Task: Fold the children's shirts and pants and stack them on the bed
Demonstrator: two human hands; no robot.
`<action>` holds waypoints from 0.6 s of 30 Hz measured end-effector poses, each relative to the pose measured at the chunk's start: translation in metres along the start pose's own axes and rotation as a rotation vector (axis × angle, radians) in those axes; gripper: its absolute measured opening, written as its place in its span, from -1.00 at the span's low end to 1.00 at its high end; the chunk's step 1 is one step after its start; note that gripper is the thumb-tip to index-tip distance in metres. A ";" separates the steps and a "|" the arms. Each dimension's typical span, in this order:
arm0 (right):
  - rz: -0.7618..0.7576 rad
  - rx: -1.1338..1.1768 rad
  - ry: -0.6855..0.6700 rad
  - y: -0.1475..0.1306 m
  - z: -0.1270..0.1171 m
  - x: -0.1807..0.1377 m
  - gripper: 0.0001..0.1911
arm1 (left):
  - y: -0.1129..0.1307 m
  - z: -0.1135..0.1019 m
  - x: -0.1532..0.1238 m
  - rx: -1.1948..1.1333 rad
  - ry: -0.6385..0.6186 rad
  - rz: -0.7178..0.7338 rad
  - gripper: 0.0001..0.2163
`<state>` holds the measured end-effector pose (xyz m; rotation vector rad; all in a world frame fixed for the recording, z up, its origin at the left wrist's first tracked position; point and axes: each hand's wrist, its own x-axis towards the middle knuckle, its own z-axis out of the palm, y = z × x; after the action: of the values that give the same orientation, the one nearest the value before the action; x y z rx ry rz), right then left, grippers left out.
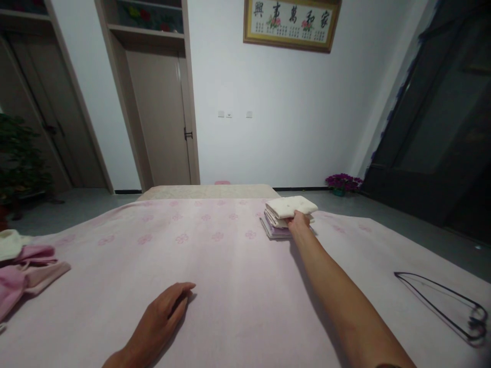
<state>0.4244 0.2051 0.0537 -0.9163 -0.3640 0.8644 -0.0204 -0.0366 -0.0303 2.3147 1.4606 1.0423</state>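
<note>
My right hand [299, 220] reaches to the far right part of the table and grips the near edge of a cream folded cloth [290, 205]. This cloth tops a neat stack of folded cloths [279, 232], with cream and lilac layers below it. Part of the stack's near side is hidden by my fingers. Nearer to me, my left hand [164, 313] rests on the pink flowered tablecloth [230, 296] and holds nothing. Its thumb and fingers point right, slightly apart, with some fingers hidden beneath.
A loose heap of pink and cream clothes [28, 273] lies at the left edge. On the right lies a black wire hanger [441, 306]. Beyond the table stand a door [161, 112], a white wall with a framed calligraphy [291, 23], and purple flowers [342, 181] on the floor.
</note>
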 end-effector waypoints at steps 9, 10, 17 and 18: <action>0.019 -0.040 0.104 0.007 -0.016 -0.016 -0.72 | -0.006 0.003 -0.001 0.002 -0.006 0.014 -0.75; 0.011 -0.055 0.091 0.007 -0.017 -0.019 -0.73 | -0.007 0.003 -0.002 0.004 -0.010 0.013 -0.75; 0.031 -0.238 -0.009 0.003 -0.023 -0.037 -0.80 | -0.002 0.001 0.000 0.000 -0.009 0.015 -0.77; 0.052 -0.284 -0.035 0.002 -0.026 -0.040 -0.83 | -0.002 0.001 0.000 0.000 -0.009 0.020 -0.77</action>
<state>0.4148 0.1606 0.0402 -1.1776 -0.5042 0.8909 -0.0211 -0.0355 -0.0316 2.3351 1.4371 1.0355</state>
